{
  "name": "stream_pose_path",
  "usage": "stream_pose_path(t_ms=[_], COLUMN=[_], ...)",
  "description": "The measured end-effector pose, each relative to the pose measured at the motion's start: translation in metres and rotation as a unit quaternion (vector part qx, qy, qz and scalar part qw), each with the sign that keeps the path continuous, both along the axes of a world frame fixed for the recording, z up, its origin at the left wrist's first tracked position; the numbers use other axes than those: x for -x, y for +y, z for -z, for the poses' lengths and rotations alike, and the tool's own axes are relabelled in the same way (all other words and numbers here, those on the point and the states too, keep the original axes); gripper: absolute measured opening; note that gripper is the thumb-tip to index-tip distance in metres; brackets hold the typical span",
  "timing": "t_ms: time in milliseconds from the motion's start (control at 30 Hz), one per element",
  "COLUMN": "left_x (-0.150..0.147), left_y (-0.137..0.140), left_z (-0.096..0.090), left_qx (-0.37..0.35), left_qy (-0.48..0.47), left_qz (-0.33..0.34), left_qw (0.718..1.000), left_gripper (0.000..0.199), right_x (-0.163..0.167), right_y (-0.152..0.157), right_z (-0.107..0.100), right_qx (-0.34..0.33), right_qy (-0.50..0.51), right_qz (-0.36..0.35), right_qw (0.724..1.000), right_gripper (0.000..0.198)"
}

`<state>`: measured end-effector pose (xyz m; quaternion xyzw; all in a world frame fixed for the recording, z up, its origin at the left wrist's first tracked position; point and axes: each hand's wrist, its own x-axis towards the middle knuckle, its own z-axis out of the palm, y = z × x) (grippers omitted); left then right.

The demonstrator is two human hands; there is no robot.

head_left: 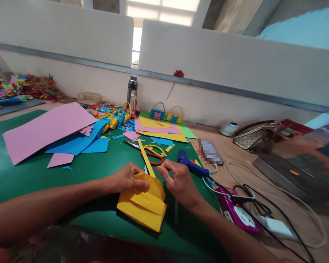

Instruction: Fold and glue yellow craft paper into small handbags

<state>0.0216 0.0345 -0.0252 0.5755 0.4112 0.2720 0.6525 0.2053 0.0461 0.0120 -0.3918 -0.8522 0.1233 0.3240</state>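
Note:
My left hand [131, 179] grips the top of a folded yellow paper bag [142, 208], thumb across its front, above the near edge of the table. A narrow yellow paper strip [146, 159] slants up and away from behind the bag's top. Beside the strip's lower end, my right hand [179, 180] is closed in a pinch; what its fingertips hold, if anything, is too small to make out. Just beyond lie scissors with red handles [153, 160] and a yellow-handled pair [156, 148], partly crossed by the strip. A blue glue gun [193, 164] rests right of them.
Pink [52, 128] and blue paper sheets [79, 142] lie left. Small paper bags [115, 118] are heaped behind; two finished ones [157, 113] stand by the wall. A phone [210, 151], purple power strip [238, 212], cables and a handbag [254, 137] occupy the right side.

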Motion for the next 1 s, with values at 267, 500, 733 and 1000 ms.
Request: stream_pose_path(t_ms=[267, 500, 733, 1000], left_x=[-0.002, -0.003, -0.001, -0.002], left_y=[0.000, 0.001, 0.002, 0.001], left_z=[0.001, 0.002, 0.009, 0.003], left_qx=[-0.035, -0.047, -0.035, -0.045], left_qy=[0.005, 0.026, 0.032, 0.063], left_qz=[0.013, 0.009, 0.019, 0.018], left_qw=[0.999, 0.999, 0.999, 0.997], left_gripper=[0.023, 0.018, 0.021, 0.020], right_x=[0.008, 0.008, 0.007, 0.006], right_y=[-0.009, -0.012, -0.009, -0.004], right_z=[0.008, 0.016, 0.023, 0.028], right_qx=[0.076, 0.014, -0.088, -0.221], right_qy=[-0.026, -0.063, -0.101, -0.176], right_qz=[-0.060, -0.043, -0.050, -0.039], right_qw=[0.995, 0.997, 0.990, 0.959], right_gripper=[0.013, 0.020, 0.019, 0.022])
